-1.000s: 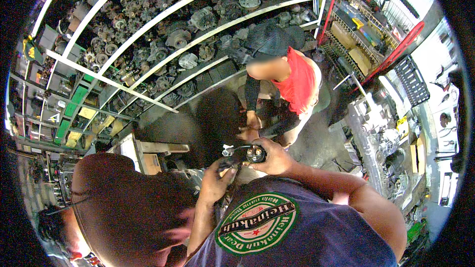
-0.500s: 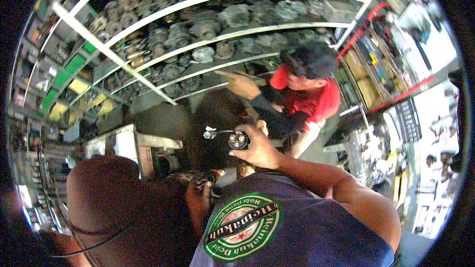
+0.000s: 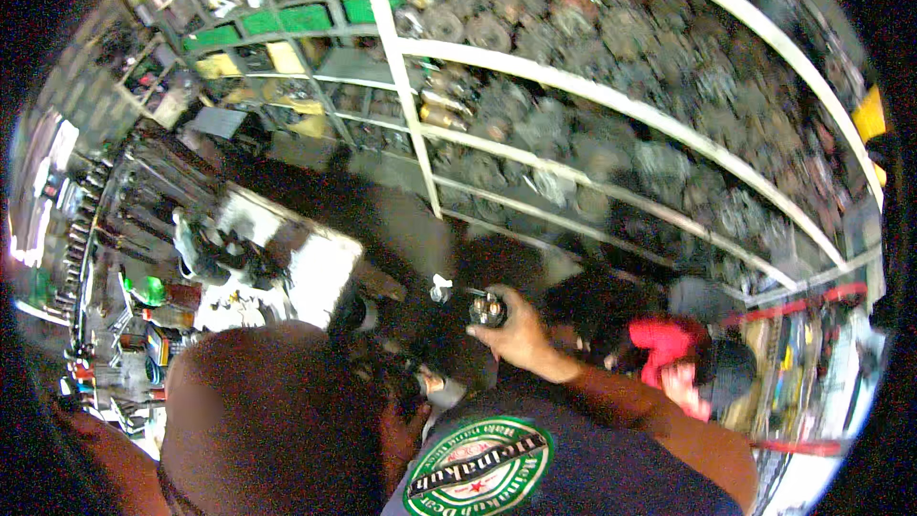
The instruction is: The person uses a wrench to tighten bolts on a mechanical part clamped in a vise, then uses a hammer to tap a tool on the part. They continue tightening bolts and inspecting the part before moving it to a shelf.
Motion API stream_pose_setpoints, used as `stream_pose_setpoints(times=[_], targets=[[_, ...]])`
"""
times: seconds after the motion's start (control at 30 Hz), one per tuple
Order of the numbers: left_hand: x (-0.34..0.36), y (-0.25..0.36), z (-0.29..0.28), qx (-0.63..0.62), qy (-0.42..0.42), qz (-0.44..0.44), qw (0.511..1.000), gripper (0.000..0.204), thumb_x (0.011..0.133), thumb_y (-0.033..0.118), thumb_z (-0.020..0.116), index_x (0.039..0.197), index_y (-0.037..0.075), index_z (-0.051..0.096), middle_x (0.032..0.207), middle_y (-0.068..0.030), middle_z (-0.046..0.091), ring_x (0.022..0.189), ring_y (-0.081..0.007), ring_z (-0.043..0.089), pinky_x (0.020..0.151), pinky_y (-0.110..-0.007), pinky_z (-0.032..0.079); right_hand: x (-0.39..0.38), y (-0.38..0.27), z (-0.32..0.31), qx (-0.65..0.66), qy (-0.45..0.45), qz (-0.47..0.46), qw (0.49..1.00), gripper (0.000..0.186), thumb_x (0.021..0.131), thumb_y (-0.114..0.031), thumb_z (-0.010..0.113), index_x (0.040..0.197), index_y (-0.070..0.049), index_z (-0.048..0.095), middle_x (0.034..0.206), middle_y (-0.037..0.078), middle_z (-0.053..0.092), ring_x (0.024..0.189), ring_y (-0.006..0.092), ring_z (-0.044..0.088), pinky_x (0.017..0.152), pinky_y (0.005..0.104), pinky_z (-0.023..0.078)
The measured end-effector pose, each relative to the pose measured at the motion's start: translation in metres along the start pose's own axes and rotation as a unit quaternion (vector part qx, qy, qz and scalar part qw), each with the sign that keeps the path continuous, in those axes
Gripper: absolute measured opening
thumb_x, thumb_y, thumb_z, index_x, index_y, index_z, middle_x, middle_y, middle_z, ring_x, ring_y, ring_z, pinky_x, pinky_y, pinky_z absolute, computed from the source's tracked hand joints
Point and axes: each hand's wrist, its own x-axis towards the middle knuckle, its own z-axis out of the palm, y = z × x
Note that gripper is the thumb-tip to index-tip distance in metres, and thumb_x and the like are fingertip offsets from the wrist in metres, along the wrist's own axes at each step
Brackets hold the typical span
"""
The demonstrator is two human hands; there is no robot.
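My right hand (image 3: 525,333) is closed around a black round part that looks like a starter solenoid (image 3: 487,309). Its end shows two metal terminals, and a short lead runs to a pale connector (image 3: 440,288) on the left. My left hand (image 3: 405,423) is low, between a large brown rounded shape (image 3: 272,411) and my dark shirt (image 3: 611,454). Shadow and blur hide its fingers. Just above it lies a dark, partly metallic part (image 3: 413,384) that I cannot make out.
A white-topped bench (image 3: 320,272) with tools and parts stands at the left. Racks with pale rails (image 3: 497,62) hold many grimy machine parts across the far side. A person in a red shirt (image 3: 659,344) is close by on the right, near another shelf (image 3: 798,349).
My view has swung left, bringing the bench into sight and shifting the person in red toward the lower right. The pointing hand no longer shows. My right hand keeps hold of the solenoid.
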Motion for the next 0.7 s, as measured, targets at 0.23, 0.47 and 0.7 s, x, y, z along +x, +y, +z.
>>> stream_pose_setpoints(times=[0.23,0.47,0.7], targets=[[0.098,0.04,0.022,0.091,0.062,-0.116,0.987,0.054,0.097,0.022,0.077,0.142,-0.003,0.062,0.138,-0.0256,0.069,0.129,-0.0401,0.066,0.114,-0.048,0.048,0.139,-0.018,-0.006,-0.016,-0.101,-0.113,0.988,0.073,0.077,-0.025,0.096,0.136,0.0,0.06,0.121,0.018,0.071,0.115,0.0312,0.07,0.103,0.0404,0.056],[0.145,0.051,0.011,0.01,0.148,-0.214,0.966,0.049,0.096,0.022,0.079,0.138,-0.001,0.066,0.129,-0.0229,0.074,0.119,-0.0349,0.072,0.108,-0.045,0.053,0.24,-0.06,0.038,0.046,-0.268,-0.127,0.954,0.06,0.085,-0.032,0.092,0.13,-0.004,0.065,0.105,0.009,0.075,0.098,0.0206,0.072,0.095,0.0377,0.057],[0.195,0.018,-0.007,-0.066,0.276,-0.19,0.94,0.046,0.097,0.02,0.079,0.136,-0.001,0.067,0.125,-0.0218,0.076,0.116,-0.0335,0.073,0.106,-0.043,0.054,0.36,-0.124,0.137,0.511,-0.433,0.296,0.681,0.063,0.106,-0.069,0.047,0.121,-0.012,0.065,0.101,0.014,0.075,0.084,0.0319,0.074,0.066,0.0453,0.058]])
